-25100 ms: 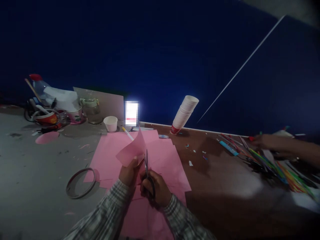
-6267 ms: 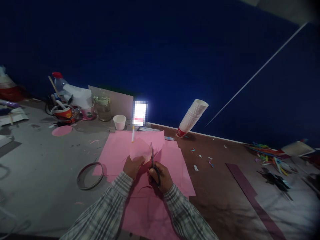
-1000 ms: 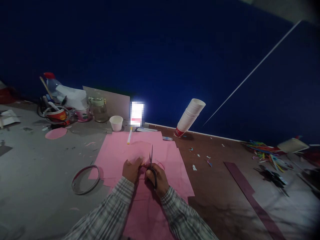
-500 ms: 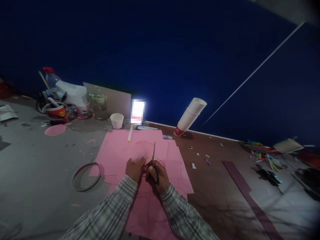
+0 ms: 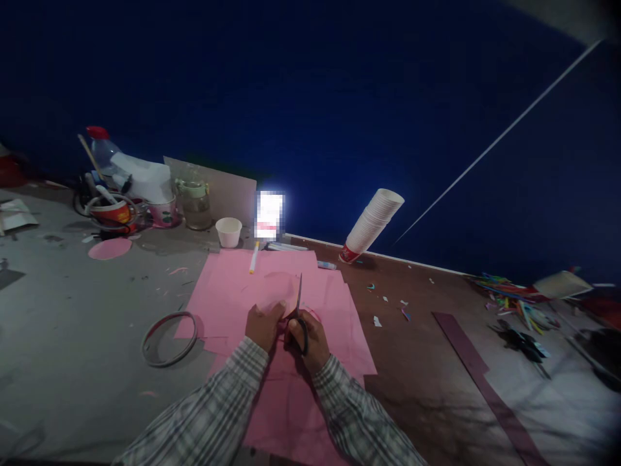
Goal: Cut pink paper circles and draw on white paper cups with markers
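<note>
My right hand [image 5: 313, 338] is closed on black-handled scissors [image 5: 299, 296], whose blades point away from me and look nearly together. Beside it, my left hand [image 5: 263, 326] pinches a piece of pink paper [image 5: 281, 279] with a rounded far edge, which meets the scissors' blades. Both hands are over several overlapping pink paper sheets [image 5: 218, 291] on the table. The fingers partly hide the near part of the held piece. A marker with yellow ends [image 5: 254, 257] lies on the sheets' far edge.
On the left are a grey ring [image 5: 144, 346], a pink paper disc [image 5: 109, 249], a white paper cup [image 5: 228, 233] and a glass jar [image 5: 196, 210]. A tall stack of paper cups [image 5: 371, 223] leans near the blue wall. Dark red strip [image 5: 460, 343] and paper scraps [image 5: 377, 321] lie right.
The view has shifted very slightly. Both hands stay in nearly the same place, still holding the scissors and the pink paper.
</note>
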